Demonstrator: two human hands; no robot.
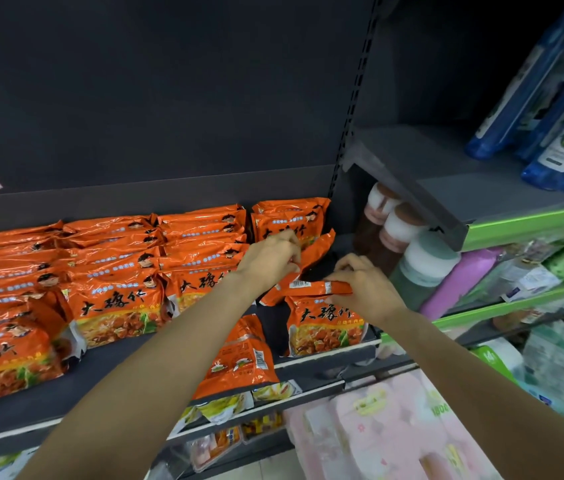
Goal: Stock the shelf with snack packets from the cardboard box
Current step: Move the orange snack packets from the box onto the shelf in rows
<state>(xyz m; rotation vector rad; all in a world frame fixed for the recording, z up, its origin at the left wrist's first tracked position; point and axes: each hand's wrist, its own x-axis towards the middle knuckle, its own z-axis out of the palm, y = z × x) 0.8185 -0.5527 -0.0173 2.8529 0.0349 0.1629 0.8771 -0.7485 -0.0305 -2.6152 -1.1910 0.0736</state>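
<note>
Now my right hand [365, 289] pinches a glossy orange snack packet [318, 287] — barcode side up, lying flat between my fingers. My left hand [271, 259] grips its far end, above the shelf [107, 386] — other packets beneath.

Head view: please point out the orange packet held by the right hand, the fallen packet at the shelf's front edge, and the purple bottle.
orange packet [311, 288], head view, barcode side of wrapper.
fallen packet [239, 355], head view, middle of its back face.
purple bottle [460, 278], head view, middle of its body.
</note>
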